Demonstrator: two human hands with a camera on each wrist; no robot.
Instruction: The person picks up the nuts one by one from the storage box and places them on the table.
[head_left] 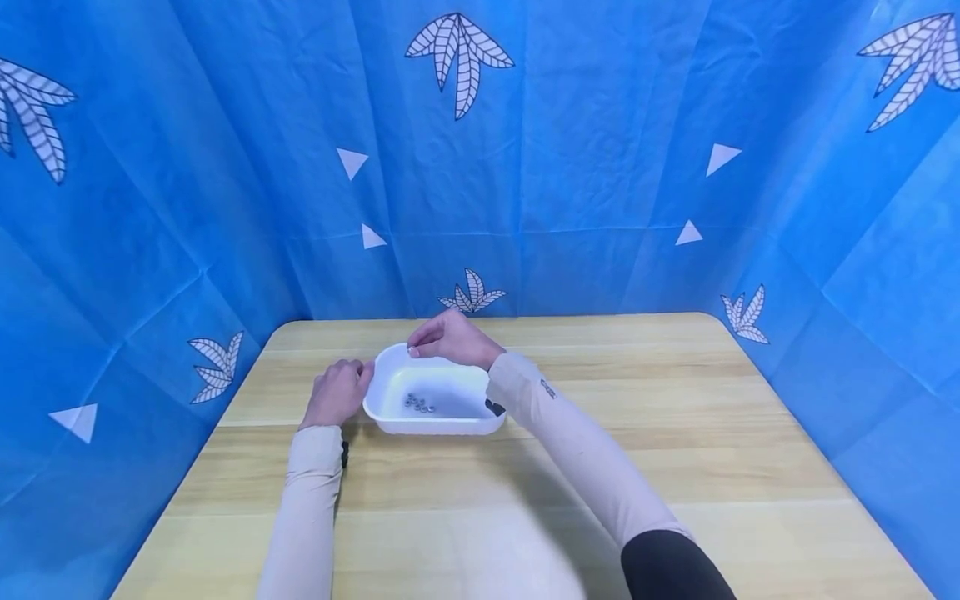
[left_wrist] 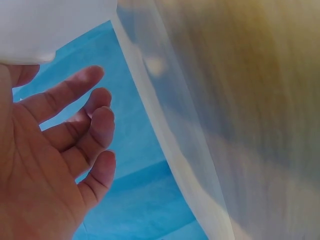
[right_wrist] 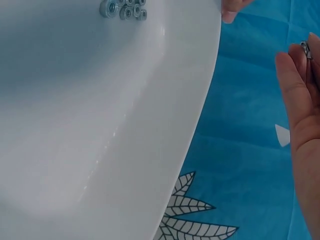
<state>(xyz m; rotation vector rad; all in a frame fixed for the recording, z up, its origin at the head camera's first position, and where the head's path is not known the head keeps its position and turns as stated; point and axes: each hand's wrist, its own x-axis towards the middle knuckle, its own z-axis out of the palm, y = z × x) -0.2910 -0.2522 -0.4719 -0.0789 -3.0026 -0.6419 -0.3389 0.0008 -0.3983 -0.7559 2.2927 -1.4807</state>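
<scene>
A white plastic tray point(head_left: 450, 426) stands on the table, with several small silver metal nuts point(head_left: 418, 403) grouped on its floor; some also show in the right wrist view point(right_wrist: 127, 9). My right hand point(head_left: 457, 340) is above the tray's far rim and pinches one small metal nut point(right_wrist: 305, 49) between thumb and fingertips. My left hand point(head_left: 339, 392) is at the tray's left end, its thumb against the rim. In the left wrist view the fingers of that hand point(left_wrist: 60, 135) are loosely bent and spread, with nothing between them.
The wooden table point(head_left: 675, 433) extends to the right and in front of the tray. A blue curtain point(head_left: 585, 167) with white leaf prints hangs behind the table and along both sides. My right forearm point(head_left: 592, 450) crosses over the tray's right end.
</scene>
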